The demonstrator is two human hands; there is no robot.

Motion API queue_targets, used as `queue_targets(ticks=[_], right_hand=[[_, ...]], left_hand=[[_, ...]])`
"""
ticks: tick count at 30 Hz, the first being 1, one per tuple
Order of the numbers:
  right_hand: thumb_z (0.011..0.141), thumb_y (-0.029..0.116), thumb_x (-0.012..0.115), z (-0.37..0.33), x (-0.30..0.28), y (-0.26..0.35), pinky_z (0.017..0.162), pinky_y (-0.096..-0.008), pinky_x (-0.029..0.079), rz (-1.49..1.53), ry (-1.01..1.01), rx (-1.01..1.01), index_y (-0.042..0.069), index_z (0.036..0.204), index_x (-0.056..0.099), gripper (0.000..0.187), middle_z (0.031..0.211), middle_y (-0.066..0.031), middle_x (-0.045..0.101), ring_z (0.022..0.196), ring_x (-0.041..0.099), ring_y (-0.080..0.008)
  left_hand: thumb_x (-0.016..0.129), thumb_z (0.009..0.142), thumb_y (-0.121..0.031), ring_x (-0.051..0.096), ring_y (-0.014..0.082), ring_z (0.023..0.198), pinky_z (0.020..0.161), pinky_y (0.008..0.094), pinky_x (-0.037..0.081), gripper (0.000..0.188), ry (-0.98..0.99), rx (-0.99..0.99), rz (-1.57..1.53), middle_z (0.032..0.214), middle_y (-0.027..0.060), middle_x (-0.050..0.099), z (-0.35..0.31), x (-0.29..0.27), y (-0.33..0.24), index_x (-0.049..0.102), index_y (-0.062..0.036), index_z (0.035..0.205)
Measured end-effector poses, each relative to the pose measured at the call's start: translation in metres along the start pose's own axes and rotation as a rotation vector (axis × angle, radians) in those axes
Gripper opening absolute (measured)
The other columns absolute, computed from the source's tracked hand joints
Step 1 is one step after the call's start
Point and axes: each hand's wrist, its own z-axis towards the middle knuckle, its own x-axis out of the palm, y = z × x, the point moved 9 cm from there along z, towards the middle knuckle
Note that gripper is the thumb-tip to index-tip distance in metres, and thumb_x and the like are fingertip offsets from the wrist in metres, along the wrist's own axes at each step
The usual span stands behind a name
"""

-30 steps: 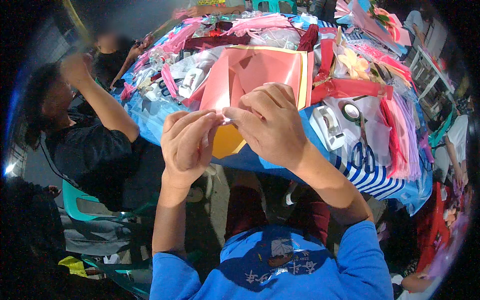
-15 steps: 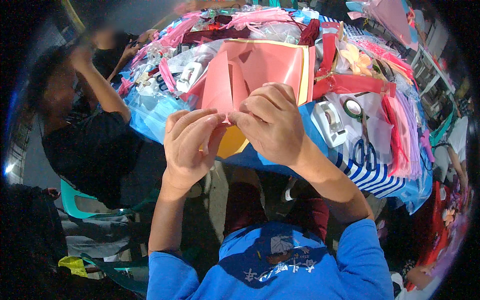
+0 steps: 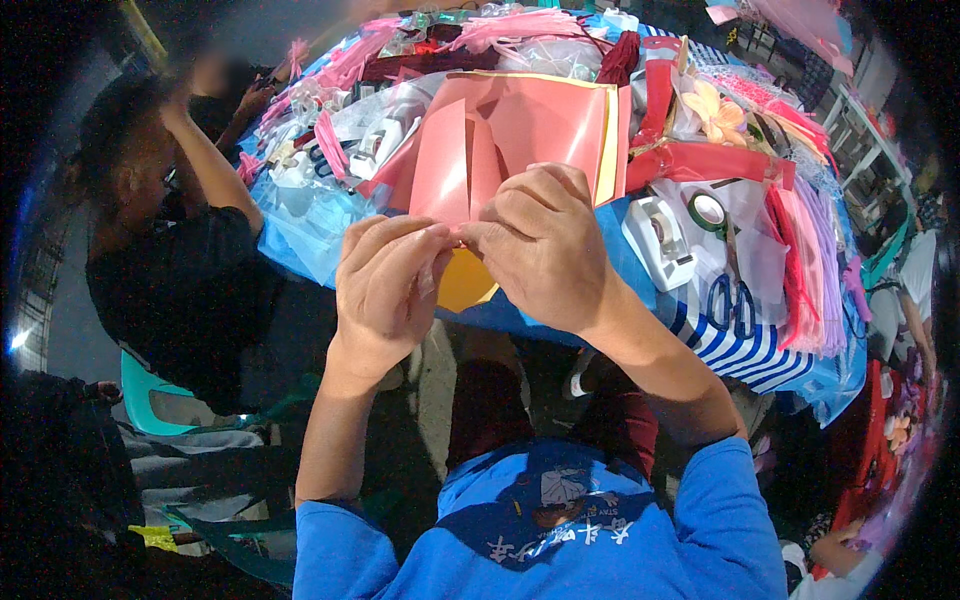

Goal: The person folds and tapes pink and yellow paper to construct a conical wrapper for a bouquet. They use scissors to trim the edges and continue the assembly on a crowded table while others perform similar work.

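Above the table's near edge, my left hand [image 3: 388,285] and my right hand [image 3: 548,245] meet fingertip to fingertip, both closed in a pinch. Between them is a small pink piece [image 3: 457,237], mostly hidden by the fingers; I cannot tell what it is or whether it joins the paper behind. Just beyond my fingers lie pink paper sheets [image 3: 545,125], one with a raised, folded flap [image 3: 440,160]. A yellow sheet [image 3: 465,282] shows below my hands.
Right of my hands lie a white tape dispenser [image 3: 660,243], a green tape roll [image 3: 706,212], blue-handled scissors [image 3: 731,305] and bundles of pink and purple strips [image 3: 815,270]. Another tape dispenser [image 3: 378,148] stands at left. A person in black [image 3: 180,285] sits on the left.
My fingertips have drawn closer over the small pink piece, so less of it shows. My left fingers have curled in a little. The person on the left has shifted slightly.
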Motion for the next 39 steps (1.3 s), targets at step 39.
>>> queue_targets(ticks=[39], right_hand=[[0.065, 0.015, 0.062, -0.053, -0.003, -0.011, 0.09, -0.0406, 0.034, 0.1, -0.045, 0.153, 0.012, 0.08, 0.062, 0.016, 0.08, 0.0022, 0.052, 0.085, 0.051, -0.0159]], left_hand=[[0.069, 0.065, -0.001, 0.061, 0.0235, 0.074, 0.065, 0.0342, 0.043, 0.04, 0.076, 0.077, -0.056, 0.081, 0.0064, 0.062, -0.012, 0.033, -0.025, 0.049, -0.0048, 0.099]])
